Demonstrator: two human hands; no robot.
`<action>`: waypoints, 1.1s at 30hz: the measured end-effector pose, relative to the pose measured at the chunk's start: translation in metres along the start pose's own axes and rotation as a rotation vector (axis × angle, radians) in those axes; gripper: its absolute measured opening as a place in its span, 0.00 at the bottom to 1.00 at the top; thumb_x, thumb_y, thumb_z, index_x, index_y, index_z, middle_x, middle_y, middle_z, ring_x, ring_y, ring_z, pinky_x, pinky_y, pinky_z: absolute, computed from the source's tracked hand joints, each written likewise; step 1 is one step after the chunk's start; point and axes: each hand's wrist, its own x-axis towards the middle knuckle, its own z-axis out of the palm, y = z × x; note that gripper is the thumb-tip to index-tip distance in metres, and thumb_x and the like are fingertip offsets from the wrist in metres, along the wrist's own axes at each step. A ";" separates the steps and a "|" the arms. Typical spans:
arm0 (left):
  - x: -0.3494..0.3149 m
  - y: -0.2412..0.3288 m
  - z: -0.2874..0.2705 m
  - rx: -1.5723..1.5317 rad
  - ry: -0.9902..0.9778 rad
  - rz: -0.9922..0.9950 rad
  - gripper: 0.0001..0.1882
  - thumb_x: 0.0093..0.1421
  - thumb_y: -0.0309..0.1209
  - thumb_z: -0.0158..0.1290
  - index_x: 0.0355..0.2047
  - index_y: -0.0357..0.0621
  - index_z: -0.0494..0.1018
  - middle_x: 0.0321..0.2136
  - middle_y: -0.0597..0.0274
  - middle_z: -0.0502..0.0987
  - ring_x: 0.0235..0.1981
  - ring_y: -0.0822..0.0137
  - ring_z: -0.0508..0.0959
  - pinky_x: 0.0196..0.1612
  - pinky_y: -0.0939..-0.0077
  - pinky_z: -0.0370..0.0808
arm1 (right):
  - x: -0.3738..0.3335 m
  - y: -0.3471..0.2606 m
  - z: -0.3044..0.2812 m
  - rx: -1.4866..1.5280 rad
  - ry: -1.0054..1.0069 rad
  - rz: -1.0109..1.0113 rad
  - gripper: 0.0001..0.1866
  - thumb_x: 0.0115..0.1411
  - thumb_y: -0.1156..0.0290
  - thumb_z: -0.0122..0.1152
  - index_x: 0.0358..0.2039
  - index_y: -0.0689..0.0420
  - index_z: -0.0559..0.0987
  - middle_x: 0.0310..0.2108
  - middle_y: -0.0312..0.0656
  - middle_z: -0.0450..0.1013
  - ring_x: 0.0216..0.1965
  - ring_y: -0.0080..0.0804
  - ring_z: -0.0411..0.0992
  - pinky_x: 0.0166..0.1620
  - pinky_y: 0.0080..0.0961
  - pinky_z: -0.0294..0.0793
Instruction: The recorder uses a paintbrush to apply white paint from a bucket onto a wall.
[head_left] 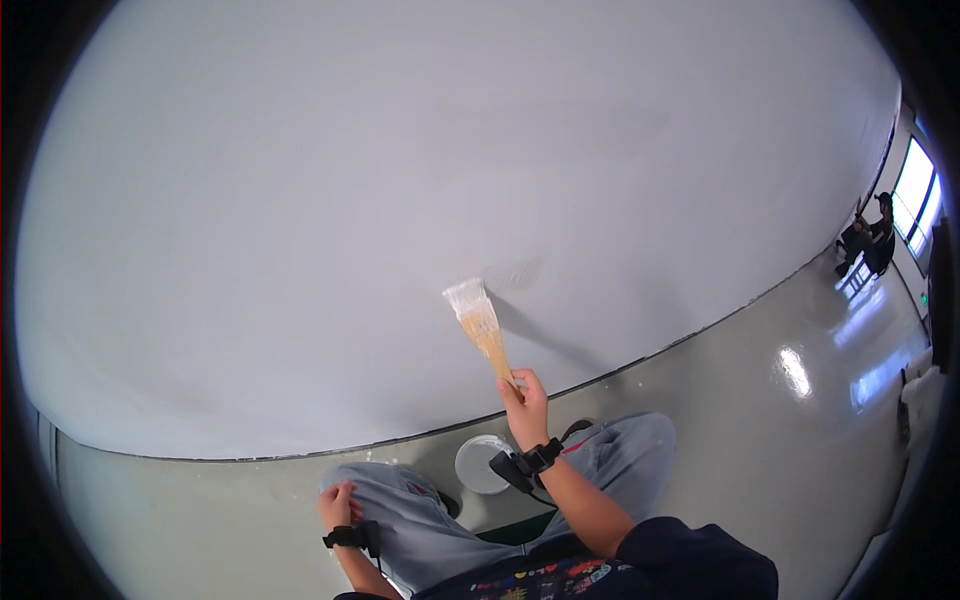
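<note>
My right hand (527, 408) is closed round the wooden handle of a flat paintbrush (486, 338). White paint coats its bristles, which point up and to the left against or very near the pale wall (300, 200); contact cannot be told. A faint smear shows on the wall just right of the bristle tips, and the brush's shadow falls to the lower right. My left hand (341, 508) rests on my left knee with its fingers loosely bent and apart, holding nothing. Between my legs stands a round white bucket (483, 467) with pale contents.
The shiny grey floor (740, 400) meets the wall along a dark seam, with small white spots near it. Black devices are strapped to both wrists, cables attached. Far right, a person (880, 235) in dark clothes is near a bright window (915, 190).
</note>
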 end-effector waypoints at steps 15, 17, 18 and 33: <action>0.050 -0.017 0.007 0.206 -0.016 -0.150 0.21 0.48 0.40 0.49 0.06 0.41 0.63 0.02 0.65 0.60 0.03 0.73 0.59 0.07 0.79 0.52 | 0.029 0.001 -0.062 0.019 0.125 0.080 0.08 0.52 0.71 0.53 0.29 0.60 0.66 0.13 0.25 0.57 0.15 0.10 0.50 0.17 0.11 0.47; 0.050 -0.016 0.012 0.173 -0.029 -0.163 0.21 0.48 0.40 0.49 0.06 0.41 0.63 0.02 0.65 0.60 0.03 0.73 0.58 0.07 0.80 0.52 | 0.022 0.002 -0.072 0.020 0.142 0.145 0.08 0.52 0.71 0.53 0.29 0.60 0.66 0.13 0.25 0.57 0.15 0.10 0.50 0.17 0.11 0.47; 0.053 -0.019 0.011 0.206 -0.008 -0.155 0.21 0.48 0.40 0.49 0.06 0.41 0.63 0.02 0.65 0.60 0.03 0.73 0.58 0.07 0.80 0.52 | 0.019 0.001 -0.076 0.012 0.147 0.149 0.08 0.51 0.71 0.53 0.29 0.59 0.66 0.13 0.25 0.56 0.15 0.10 0.50 0.17 0.11 0.47; 0.064 -0.020 0.016 0.258 0.009 -0.119 0.21 0.48 0.41 0.48 0.07 0.40 0.64 0.03 0.65 0.61 0.03 0.73 0.60 0.07 0.80 0.53 | 0.023 -0.021 -0.114 0.003 0.158 0.288 0.06 0.53 0.68 0.51 0.29 0.53 0.65 0.10 0.25 0.54 0.08 0.09 0.48 0.08 0.09 0.42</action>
